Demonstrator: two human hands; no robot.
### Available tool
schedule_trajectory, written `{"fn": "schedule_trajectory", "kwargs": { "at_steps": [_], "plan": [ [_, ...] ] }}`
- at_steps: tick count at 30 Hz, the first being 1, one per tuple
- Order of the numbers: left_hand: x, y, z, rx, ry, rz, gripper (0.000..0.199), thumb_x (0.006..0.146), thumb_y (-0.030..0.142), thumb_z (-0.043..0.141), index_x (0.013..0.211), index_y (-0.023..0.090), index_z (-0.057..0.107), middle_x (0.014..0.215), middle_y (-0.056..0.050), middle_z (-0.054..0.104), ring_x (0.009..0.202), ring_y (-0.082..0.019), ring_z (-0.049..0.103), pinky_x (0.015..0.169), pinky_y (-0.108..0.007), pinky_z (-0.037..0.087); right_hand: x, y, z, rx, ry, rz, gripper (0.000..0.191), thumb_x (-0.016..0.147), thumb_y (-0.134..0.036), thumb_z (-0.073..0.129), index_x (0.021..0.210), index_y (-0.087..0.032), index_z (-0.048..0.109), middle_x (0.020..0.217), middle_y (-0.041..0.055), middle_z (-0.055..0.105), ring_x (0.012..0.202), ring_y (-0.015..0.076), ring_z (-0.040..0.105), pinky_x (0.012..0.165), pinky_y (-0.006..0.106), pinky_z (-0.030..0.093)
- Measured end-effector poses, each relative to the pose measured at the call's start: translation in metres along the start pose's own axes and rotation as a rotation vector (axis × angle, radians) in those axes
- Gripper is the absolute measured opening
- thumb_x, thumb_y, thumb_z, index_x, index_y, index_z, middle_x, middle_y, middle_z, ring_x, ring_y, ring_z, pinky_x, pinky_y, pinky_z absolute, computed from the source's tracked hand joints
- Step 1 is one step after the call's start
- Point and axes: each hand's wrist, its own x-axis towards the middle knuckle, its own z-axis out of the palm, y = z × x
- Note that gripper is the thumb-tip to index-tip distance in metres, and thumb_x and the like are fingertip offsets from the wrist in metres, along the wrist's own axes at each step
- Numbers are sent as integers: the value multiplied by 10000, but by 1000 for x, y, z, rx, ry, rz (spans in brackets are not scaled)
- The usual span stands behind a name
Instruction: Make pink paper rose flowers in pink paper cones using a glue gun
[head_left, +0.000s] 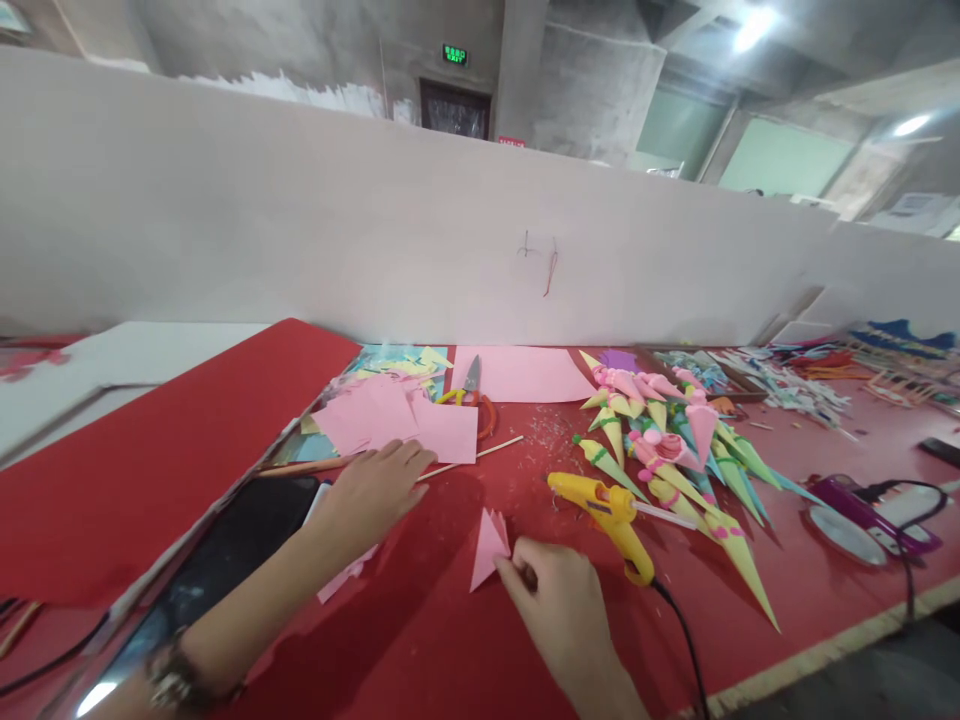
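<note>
My right hand (559, 605) is closed, its thumb and finger pinching the lower right edge of a folded pink paper piece (487, 550) with a pointed, pleated shape. My left hand (379, 490) reaches out flat with the fingers stretched, at the near edge of a pile of pink paper sheets (367, 412). A thin wooden stick (491, 448) passes beside its fingertips. Partly behind the left forearm lies a pink scrap (349, 575). To the right of the folded piece rests a yellow hot glue gun (604, 510) with a glue stick in its back.
Scissors (474, 378) with orange and yellow handles lie behind the pile. Finished-looking paper cones (675, 440) in yellow, green and pink heap at right. A purple device (874, 515) with a black cord sits farther right. A dark phone-like panel (232, 560) lies at left beside a red board (187, 450).
</note>
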Motion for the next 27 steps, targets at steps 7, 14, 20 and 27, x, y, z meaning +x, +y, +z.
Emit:
{"fn": "schedule_trajectory", "kwargs": {
  "at_steps": [7, 14, 20, 27],
  "plan": [
    [39, -5, 14, 113, 16, -39, 243, 838, 162, 581, 1076, 116, 584, 1126, -132, 605, 1021, -265, 570, 818, -407, 484, 1, 5, 9, -155, 348, -189, 406, 877, -267, 447, 499, -180, 568, 413, 2, 565, 365, 109, 521, 452, 268, 193],
    [45, -27, 11, 94, 117, -120, 111, 871, 180, 546, 923, 136, 633, 971, -81, 645, 909, -223, 611, 758, -378, 501, 3, 1, 7, -73, 455, -284, 549, 947, -319, 284, 477, -180, 532, 395, -8, 530, 352, 85, 479, 446, 251, 232],
    [39, -50, -21, -65, 465, -393, 224, 869, 185, 439, 796, 162, 649, 887, -85, 660, 734, -210, 608, 537, -267, 400, 1, 2, 9, 23, 416, -308, 466, 909, -276, 354, 476, -176, 496, 407, -19, 516, 367, 76, 444, 448, 244, 215],
    [23, -41, -28, -389, 708, -268, 271, 849, 320, 414, 672, 177, 563, 753, -19, 613, 558, -99, 522, 533, -188, 434, -2, 6, 6, 164, 278, -253, 315, 853, -238, 453, 552, -174, 521, 477, -27, 542, 431, 83, 466, 473, 218, 236]
  ]
}}
